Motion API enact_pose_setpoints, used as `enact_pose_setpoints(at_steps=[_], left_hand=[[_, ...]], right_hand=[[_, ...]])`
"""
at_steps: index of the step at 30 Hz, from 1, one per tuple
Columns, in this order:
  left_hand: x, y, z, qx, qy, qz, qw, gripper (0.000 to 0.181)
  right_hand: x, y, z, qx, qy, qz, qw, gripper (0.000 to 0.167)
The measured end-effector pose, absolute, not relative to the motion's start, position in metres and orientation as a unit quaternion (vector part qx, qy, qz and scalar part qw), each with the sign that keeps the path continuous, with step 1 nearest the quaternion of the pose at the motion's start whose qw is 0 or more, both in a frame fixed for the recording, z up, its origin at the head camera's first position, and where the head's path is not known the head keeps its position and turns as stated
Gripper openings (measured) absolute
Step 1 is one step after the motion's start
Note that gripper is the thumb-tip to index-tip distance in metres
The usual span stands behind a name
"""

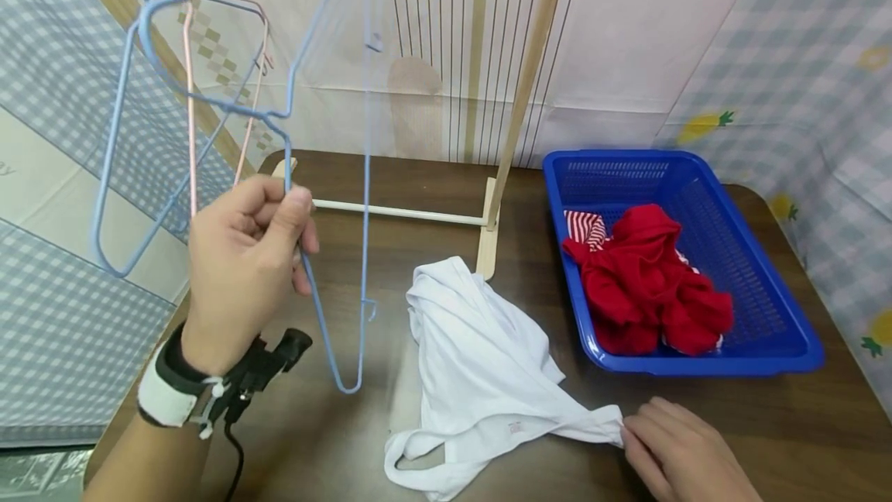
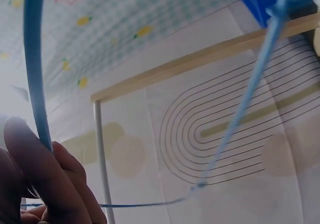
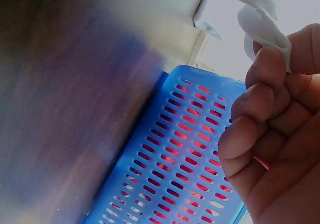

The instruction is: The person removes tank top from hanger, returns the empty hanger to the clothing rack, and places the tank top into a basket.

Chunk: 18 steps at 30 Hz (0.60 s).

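My left hand pinches one arm of a light blue clothes hanger, held up sideways above the table with its hook toward the left. In the left wrist view, the fingers curl at the blue hanger. A white sleeveless top lies crumpled on the table, one strap making a loop at the near left. Between thumb and fingertips, my right hand grips the right end of this top. The right wrist view shows the white cloth caught in the right hand.
Right of the top stands a blue plastic basket with red clothing and a striped red-and-white piece. A wooden rack stands behind on the brown table. Pink and blue hangers hang at left.
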<state>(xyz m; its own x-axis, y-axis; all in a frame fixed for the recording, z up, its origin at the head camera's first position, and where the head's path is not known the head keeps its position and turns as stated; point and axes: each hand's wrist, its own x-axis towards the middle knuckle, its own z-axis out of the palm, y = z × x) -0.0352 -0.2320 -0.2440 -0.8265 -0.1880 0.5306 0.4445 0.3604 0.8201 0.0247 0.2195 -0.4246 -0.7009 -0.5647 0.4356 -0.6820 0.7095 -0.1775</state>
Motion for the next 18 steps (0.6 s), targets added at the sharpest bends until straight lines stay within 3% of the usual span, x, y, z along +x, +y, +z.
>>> enact_pose_setpoints(at_steps=[7, 12, 18], left_hand=[[-0.056, -0.236, -0.217, -0.062, -0.768, -0.573, 0.278, 0.024], [-0.072, -0.238, -0.199, -0.054, -0.757, -0.603, 0.246, 0.025], [-0.086, -0.235, -0.18, -0.032, -0.776, -0.591, 0.218, 0.028]], right_hand=[[0.023, 0.216, -0.418, 0.34, -0.913, 0.154, 0.162, 0.015], [0.02, 0.215, -0.414, 0.344, -0.911, 0.154, 0.168, 0.015], [0.017, 0.212, -0.413, 0.359, -0.899, 0.172, 0.184, 0.027]])
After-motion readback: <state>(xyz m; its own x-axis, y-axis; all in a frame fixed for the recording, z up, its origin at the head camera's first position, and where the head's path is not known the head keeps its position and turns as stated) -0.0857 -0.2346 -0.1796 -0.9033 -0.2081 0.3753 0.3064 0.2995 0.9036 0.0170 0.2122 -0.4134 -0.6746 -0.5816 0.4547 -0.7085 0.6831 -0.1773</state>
